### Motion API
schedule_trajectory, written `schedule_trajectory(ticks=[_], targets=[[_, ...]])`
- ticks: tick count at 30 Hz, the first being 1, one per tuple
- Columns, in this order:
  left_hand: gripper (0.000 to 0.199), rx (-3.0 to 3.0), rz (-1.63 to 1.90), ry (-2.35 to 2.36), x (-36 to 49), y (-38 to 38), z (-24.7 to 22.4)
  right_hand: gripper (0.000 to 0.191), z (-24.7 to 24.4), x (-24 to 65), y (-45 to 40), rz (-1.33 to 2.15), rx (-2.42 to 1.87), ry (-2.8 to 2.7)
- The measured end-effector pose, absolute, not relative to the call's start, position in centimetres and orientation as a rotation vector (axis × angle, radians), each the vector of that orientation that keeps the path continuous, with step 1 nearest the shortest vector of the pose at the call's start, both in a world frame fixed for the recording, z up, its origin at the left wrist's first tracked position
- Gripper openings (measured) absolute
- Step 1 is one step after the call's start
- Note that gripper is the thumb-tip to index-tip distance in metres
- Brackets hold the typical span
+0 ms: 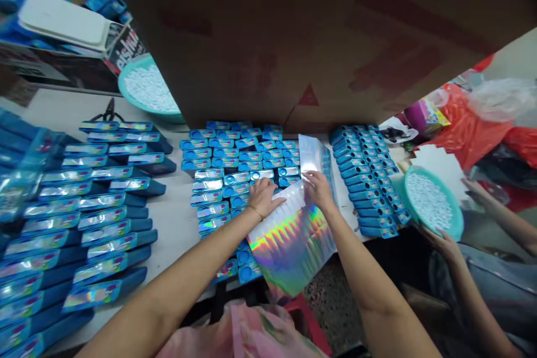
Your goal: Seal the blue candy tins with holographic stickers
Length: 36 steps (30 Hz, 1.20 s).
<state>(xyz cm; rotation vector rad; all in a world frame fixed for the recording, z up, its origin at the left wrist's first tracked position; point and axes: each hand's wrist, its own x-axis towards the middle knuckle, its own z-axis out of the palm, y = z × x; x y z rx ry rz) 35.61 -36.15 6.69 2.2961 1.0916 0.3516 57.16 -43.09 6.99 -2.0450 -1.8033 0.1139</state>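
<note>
A shiny holographic sheet [293, 251] with pale strips along its upper part lies across blue boxes and hangs over the table's front edge. My right hand [318, 189] pinches the sheet near its upper middle, fingers pressed together. On the sheet's left edge and the boxes beside it rests my left hand [263, 199], its thumb stretched away from the fingers; it holds nothing I can see. Rows of small blue boxes [208, 185] stand under and left of the sheet. To the right of the sheet is another block of blue boxes with dark round holes [364, 182].
A large cardboard box [268, 39] rises behind the rows. More blue boxes [104, 215] fill the left. Teal basins of white pieces stand at the back left [149, 89] and at the right [430, 201], where another person's hand [442, 243] touches the rim. Black pliers [109, 112] lie behind.
</note>
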Motion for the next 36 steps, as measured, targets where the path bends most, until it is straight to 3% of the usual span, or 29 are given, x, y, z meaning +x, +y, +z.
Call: schedule_trajectory(ticks=[5, 11, 15, 20, 24, 29, 36], targets=[[0.02, 2.284, 0.289, 1.232, 38.4, -37.1, 5.8, 0.032, 5.8, 57.6, -42.8, 0.029, -2.132, -2.257], [0.019, 2.246, 0.366, 1.253, 38.4, -37.3, 5.2, 0.03, 6.1, 57.5, -45.1, -0.063, -1.934, -2.478], [0.02, 2.236, 0.39, 1.246, 38.7, -37.2, 5.0, 0.018, 11.6, 56.3, -46.1, 0.025, -1.965, -2.228], [0.017, 2.012, 0.561, 1.163, 37.8, -36.4, 5.8, 0.014, 17.7, 53.5, -44.1, 0.559, -1.941, -1.77], [0.04, 1.553, 0.663, 0.919, 35.0, -36.4, 6.0, 0.017, 17.2, 51.6, -41.3, 0.95, -1.791, -1.298], [0.033, 1.707, 0.505, 0.727, 32.0, -38.1, 5.5, 0.017, 18.4, 49.4, -39.4, 1.004, -1.716, -1.163], [0.054, 0.853, 0.803, 0.867, 29.1, -37.3, 8.5, 0.016, 18.0, 45.1, -37.3, 1.177, -1.628, -0.928]])
